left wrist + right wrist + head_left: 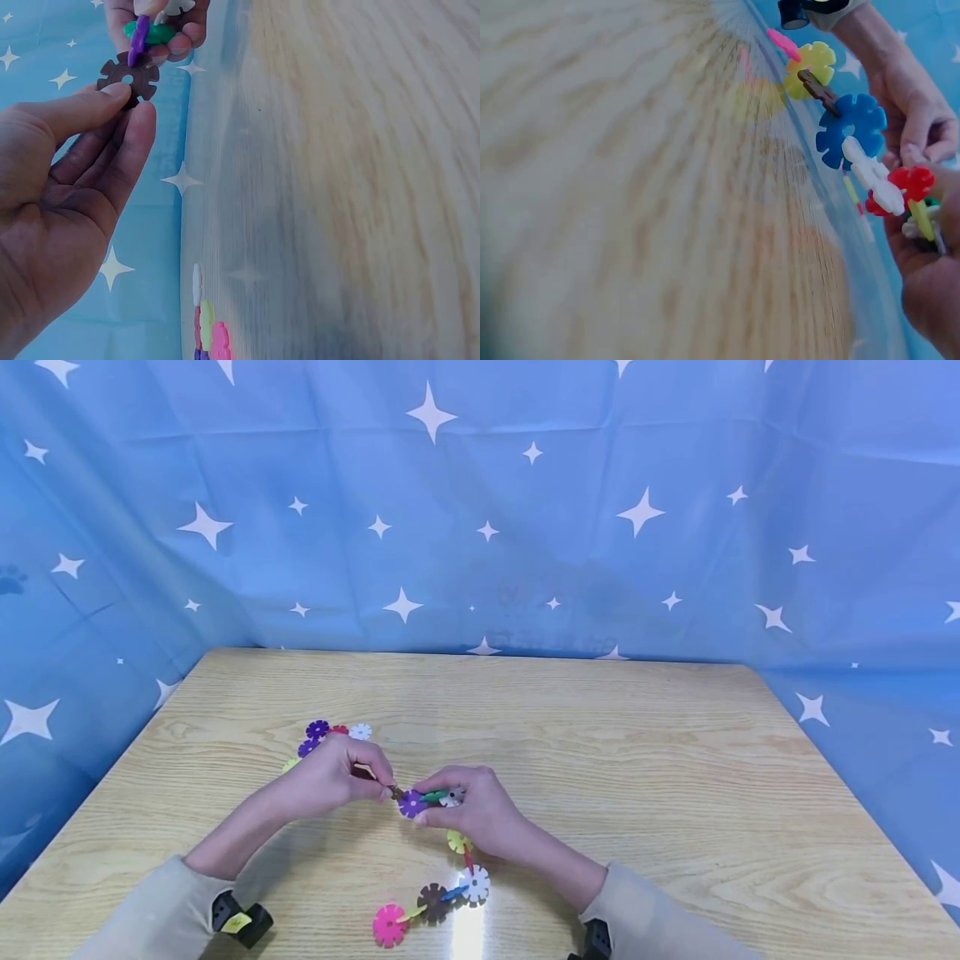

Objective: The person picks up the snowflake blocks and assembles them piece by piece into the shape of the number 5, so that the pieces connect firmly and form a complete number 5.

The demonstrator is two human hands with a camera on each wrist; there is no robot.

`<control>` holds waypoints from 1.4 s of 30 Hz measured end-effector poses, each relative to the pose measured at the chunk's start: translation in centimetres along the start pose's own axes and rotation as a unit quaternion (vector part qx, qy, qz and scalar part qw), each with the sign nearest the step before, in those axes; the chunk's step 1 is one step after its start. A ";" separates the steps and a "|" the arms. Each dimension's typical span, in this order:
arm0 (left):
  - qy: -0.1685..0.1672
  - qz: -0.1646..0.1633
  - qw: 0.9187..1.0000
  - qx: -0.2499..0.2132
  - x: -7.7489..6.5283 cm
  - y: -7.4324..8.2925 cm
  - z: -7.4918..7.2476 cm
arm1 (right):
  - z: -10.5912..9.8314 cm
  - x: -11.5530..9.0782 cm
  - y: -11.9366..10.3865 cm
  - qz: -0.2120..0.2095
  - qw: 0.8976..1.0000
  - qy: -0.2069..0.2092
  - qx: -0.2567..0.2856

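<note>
My left hand (333,777) pinches a brown notched disc (129,79) between thumb and fingers. Right at that disc's edge is a purple notched disc (412,803), which my right hand (480,810) pinches. A green disc (433,796) and a white one sit behind the purple disc, partly inside the right hand. From there a linked chain curves toward the front: a yellow disc (459,841), a red one, a white disc (475,885), a blue disc (850,130), a brown one, another yellow disc and a pink disc (389,926) at its end.
Behind my left hand, several loose notched discs lie on the wooden table (637,760), among them a purple disc (317,729) and a white disc (361,732); the hand partly hides this group. A blue star-patterned cloth (525,485) hangs beyond the table's far edge.
</note>
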State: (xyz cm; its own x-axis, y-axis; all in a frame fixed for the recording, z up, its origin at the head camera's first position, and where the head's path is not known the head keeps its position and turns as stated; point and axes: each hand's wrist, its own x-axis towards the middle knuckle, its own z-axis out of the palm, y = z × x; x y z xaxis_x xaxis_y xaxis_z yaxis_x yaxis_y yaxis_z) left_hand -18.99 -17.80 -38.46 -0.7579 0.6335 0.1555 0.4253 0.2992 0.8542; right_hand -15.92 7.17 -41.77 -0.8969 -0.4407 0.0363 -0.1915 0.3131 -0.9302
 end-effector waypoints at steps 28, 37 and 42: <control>0.047 -0.026 0.998 0.046 0.3 -0.3 -0.1 | 0.5 1.1 -0.4 -0.016 0.996 0.046 0.068; 0.043 -0.052 0.997 0.024 0.1 -0.3 0.4 | 1.2 1.2 -0.8 -0.049 0.996 0.064 0.036; 0.046 -0.063 0.997 0.005 0.0 -0.2 0.6 | 1.2 1.2 -0.6 -0.085 0.994 0.069 -0.004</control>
State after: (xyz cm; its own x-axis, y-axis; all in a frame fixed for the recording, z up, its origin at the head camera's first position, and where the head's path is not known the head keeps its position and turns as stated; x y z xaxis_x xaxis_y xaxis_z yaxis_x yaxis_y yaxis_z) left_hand -18.76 -17.46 -38.87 -0.8471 0.5233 0.0927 0.3294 0.3800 0.8644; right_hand -16.43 5.41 -41.58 -0.8973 -0.3692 0.2421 -0.3472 0.2515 -0.9034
